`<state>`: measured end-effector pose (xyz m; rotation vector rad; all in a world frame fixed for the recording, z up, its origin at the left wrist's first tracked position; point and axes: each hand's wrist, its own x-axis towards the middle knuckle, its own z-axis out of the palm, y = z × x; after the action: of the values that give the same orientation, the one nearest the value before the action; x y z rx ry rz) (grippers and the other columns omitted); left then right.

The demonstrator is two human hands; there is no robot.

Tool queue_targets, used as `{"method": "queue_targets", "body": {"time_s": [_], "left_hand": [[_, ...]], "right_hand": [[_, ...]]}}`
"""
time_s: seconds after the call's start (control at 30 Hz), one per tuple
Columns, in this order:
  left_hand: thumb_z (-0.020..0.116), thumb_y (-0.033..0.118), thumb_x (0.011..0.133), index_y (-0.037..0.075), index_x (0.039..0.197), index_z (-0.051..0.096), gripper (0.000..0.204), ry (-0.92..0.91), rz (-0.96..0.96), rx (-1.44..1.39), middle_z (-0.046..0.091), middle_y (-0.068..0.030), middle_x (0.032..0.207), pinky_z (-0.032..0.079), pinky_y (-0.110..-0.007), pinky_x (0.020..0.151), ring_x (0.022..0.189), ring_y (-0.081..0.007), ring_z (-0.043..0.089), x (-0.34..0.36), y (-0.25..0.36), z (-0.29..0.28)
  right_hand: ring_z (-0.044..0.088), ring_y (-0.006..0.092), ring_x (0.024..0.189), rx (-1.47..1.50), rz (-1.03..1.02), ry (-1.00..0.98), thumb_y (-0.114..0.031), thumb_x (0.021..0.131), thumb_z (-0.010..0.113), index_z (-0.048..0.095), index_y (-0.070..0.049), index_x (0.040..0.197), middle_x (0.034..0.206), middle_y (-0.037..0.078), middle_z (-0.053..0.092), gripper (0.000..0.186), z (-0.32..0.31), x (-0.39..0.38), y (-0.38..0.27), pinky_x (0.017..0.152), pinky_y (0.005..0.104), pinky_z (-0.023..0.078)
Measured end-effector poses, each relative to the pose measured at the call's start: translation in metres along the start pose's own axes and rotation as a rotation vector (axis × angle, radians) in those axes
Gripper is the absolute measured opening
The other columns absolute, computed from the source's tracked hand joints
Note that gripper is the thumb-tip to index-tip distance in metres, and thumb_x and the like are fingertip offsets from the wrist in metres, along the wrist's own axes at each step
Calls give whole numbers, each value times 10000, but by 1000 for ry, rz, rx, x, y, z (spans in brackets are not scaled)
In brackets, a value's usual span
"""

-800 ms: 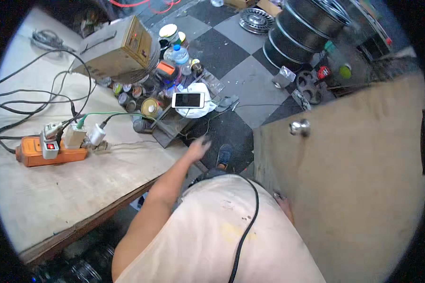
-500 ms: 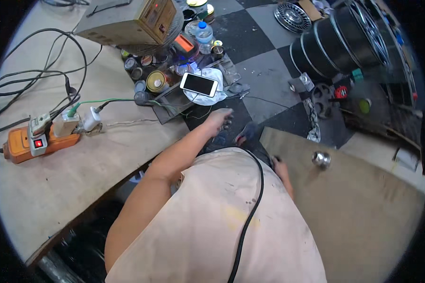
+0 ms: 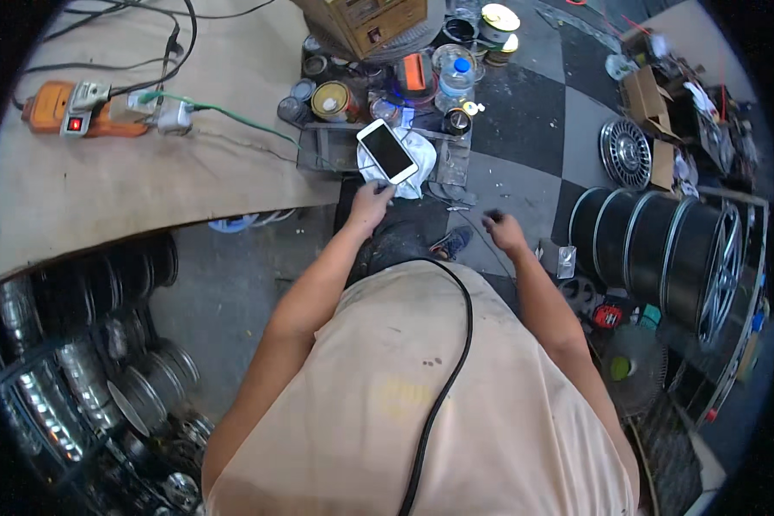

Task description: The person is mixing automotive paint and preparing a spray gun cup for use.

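Workbench edge curving from lower left to centre, ending just short of the metal tray; open grey floor below it, checkered floor to the right with free room between the tray and the stacked wheel rims. More rims stored under the bench at lower left. Left hand reaching forward, fingers loosely curled and partly open, fingertips touching the lower edge of the white cloth just below the white smartphone; nothing clamped. Smartphone lying screen-up on the cloth, tilted, at the tray's right end, near the paint tins and the water bottle. Right hand held out over the dark floor, apart from the phone, fingers bent — whether pinching the thin wire beside it cannot be told. Orange power strip well apart on the bench at upper left. Compared with half a second ago: left hand now at the cloth's edge rather than short of it, right hand raised further forward — view swung left, door knob gone from view.
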<state>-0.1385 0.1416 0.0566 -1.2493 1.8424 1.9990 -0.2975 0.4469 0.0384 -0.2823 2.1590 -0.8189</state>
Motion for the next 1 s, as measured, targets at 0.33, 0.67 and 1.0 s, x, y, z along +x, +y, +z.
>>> {"method": "queue_targets", "body": {"time_s": [0.33,0.67,1.0], "left_hand": [[589,177,854,123,1190,608,341,197,1232,1254,608,-57,1216,415,-429,1001,1125,-291,553,11,82,0],[524,199,866,168,1303,540,438,-137,1172,1576,566,-27,1246,350,-469,1074,1265,-251,498,68,86,-8],[526,200,887,165,1211,574,330,-146,1225,1589,575,-41,1188,375,-444,1053,1233,-240,520,72,81,3]], "right_hand": [[638,324,751,-374,-84,-135,-365,932,579,704,13,995,865,153,714,403,79,62,-118,731,407,514],[636,333,837,-11,-256,38,-302,954,570,669,-20,1114,987,184,700,339,92,53,-115,790,406,502],[604,289,775,-19,-90,35,-259,957,584,672,-51,1124,930,123,694,281,108,47,-99,754,403,488]]}}
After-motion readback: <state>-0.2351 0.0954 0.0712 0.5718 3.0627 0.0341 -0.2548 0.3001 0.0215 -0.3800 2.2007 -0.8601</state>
